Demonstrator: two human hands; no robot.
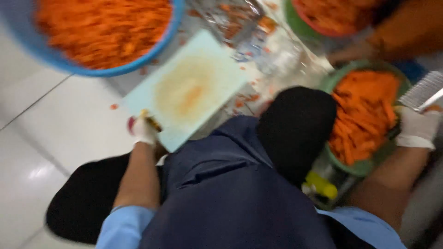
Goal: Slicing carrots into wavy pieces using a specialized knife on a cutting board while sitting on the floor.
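My left hand (144, 130), in a white glove, grips a small object with a yellow and red part at the near corner of a pale blue cutting board (189, 87) stained orange. My right hand (417, 127), also gloved, holds a metal grater (422, 92) over the rim of a green bowl (364, 167) full of carrot sticks (364, 115). I sit on the floor with my knees between the two hands. The picture is blurred by motion.
A blue basin (106, 69) of grated carrot stands at the top left. Another person's hand (355, 50) and orange sleeve reach in at the top right, beside a red bowl in a green one (318, 23). A yellow-handled tool (322, 184) lies under the green bowl. White tiled floor lies left.
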